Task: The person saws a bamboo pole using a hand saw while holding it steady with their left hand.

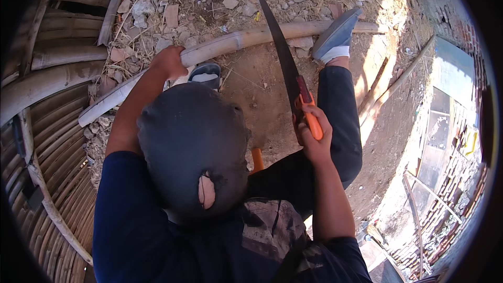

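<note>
A long, pale bamboo pole [236, 41] lies across the ground in front of me. Wrapped over its left part is my left hand [168, 64], closed on it. My right hand [316, 133] grips the orange handle of a handsaw [285, 63]. Its dark blade points up and away, passing across the pole in the view; whether it touches the pole I cannot tell. My right foot, in a grey-blue shoe [335, 36], is at the pole's right part. A dark rounded shape [191, 136] with a torn hole fills the middle and hides what is below.
Rubble and straw [230, 2] cover the ground beyond the pole. A wall of bamboo slats [57, 162] stands at the left, a brick wall [466, 147] at the right. Thin sticks [403, 78] lean there. Something orange [257, 160] shows beside the dark shape.
</note>
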The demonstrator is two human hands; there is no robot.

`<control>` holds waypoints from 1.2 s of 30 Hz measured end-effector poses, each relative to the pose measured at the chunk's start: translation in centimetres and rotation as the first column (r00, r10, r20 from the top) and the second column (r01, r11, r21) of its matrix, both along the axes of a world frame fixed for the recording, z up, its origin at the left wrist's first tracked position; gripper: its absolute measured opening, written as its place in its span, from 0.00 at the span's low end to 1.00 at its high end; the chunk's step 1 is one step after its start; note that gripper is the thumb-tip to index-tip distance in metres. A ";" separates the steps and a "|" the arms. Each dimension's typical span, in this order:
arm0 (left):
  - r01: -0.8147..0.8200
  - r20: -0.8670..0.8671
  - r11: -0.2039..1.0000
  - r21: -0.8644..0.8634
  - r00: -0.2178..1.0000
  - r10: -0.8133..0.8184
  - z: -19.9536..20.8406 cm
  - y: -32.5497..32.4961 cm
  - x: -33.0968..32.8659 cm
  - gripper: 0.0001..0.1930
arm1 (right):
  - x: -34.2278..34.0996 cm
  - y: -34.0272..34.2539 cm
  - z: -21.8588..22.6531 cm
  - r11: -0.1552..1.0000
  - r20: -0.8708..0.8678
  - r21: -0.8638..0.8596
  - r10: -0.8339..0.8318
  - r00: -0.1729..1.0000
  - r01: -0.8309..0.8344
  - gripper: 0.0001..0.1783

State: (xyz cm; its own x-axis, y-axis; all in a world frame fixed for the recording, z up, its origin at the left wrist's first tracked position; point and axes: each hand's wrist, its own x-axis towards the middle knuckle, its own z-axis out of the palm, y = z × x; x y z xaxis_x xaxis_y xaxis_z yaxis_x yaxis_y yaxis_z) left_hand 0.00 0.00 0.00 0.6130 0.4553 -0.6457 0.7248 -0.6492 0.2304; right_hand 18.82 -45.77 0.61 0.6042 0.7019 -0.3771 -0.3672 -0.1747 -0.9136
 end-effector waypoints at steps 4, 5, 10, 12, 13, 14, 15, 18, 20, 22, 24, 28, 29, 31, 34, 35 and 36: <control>-0.029 0.108 0.999 -0.038 0.994 0.033 -1.2 -1.1 1.2 0.39 | 0.7 7.0 12.7 0.951 0.456 -0.300 0.214 0.864 -0.077 0.24; -0.020 0.127 0.998 -0.056 0.991 0.027 -1.8 -2.3 1.0 0.39 | 0.3 5.5 14.0 0.941 0.411 -0.333 0.198 0.890 -0.056 0.24; -0.015 0.084 0.999 -0.045 0.996 0.019 0.3 -1.3 1.5 0.40 | -3.8 -0.8 18.2 0.944 0.437 -0.328 0.188 0.880 -0.039 0.23; -0.031 0.074 0.999 -0.006 0.997 0.032 0.0 -0.8 1.0 0.40 | -3.9 0.7 16.2 0.942 0.476 -0.330 0.223 0.851 -0.062 0.23; -0.022 0.067 1.000 0.017 0.998 0.020 0.1 -0.3 0.7 0.40 | -3.1 3.4 14.5 0.951 0.451 -0.305 0.196 0.871 -0.056 0.23; -0.020 0.062 1.000 0.006 0.998 0.020 0.2 0.2 0.6 0.40 | -2.2 6.1 12.9 0.959 0.426 -0.280 0.169 0.889 -0.048 0.23; -0.028 0.078 1.000 -0.007 0.997 0.029 0.1 0.4 1.2 0.40 | -0.6 8.0 12.1 0.974 0.393 -0.223 0.132 0.910 -0.045 0.22; -0.023 0.070 0.999 -0.039 0.997 0.026 0.6 0.7 1.0 0.40 | 0.0 6.7 11.9 0.982 0.362 -0.190 0.052 0.931 0.019 0.22; -0.033 0.070 0.999 -0.022 0.997 0.035 0.9 1.0 0.6 0.39 | -1.5 3.7 14.3 0.972 0.201 -0.227 -0.012 0.979 0.059 0.22; -0.030 0.073 0.999 -0.009 0.997 0.031 0.9 0.0 0.4 0.39 | -3.6 0.9 17.2 0.971 0.319 -0.238 0.067 0.945 0.011 0.22; -0.030 0.090 0.999 0.028 0.996 0.027 0.6 -1.0 0.8 0.38 | -3.6 0.6 17.5 0.964 0.390 -0.264 0.121 0.913 -0.015 0.22; -0.017 0.084 1.000 0.017 0.996 0.015 -0.3 -0.6 0.8 0.37 | -2.0 6.2 13.6 0.948 0.450 -0.309 0.221 0.865 -0.081 0.23; -0.026 0.077 1.000 -0.011 0.997 0.026 -0.2 0.0 0.9 0.37 | -1.4 7.2 13.0 0.944 0.476 -0.306 0.264 0.839 -0.123 0.24; -0.013 0.078 1.000 0.020 0.997 0.012 -0.1 -0.1 0.7 0.38 | -1.3 6.2 13.2 0.969 0.320 -0.249 0.086 0.943 -0.004 0.24; 0.012 0.140 0.993 0.121 0.990 -0.029 -0.2 0.2 -0.1 0.38 | -3.5 2.8 15.1 0.982 0.210 -0.184 -0.013 0.978 0.052 0.25; 0.020 0.173 0.989 0.144 0.984 -0.045 -0.7 -0.6 -0.2 0.38 | -4.2 1.5 16.1 0.982 0.201 -0.181 -0.013 0.980 0.050 0.25; 0.008 0.215 0.993 0.118 0.976 -0.033 -0.4 -1.0 -0.3 0.37 | -4.3 1.4 16.4 0.979 0.222 -0.202 0.011 0.975 0.035 0.25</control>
State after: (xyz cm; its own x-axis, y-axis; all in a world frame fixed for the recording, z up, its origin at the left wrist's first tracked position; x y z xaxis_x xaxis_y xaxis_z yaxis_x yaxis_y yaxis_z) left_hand -0.28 -1.02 -0.39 0.7426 0.5047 -0.4403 0.6520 -0.6950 0.3031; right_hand 14.53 -44.41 17.06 0.6966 0.6161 -0.3676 -0.1637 -0.3623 -0.9176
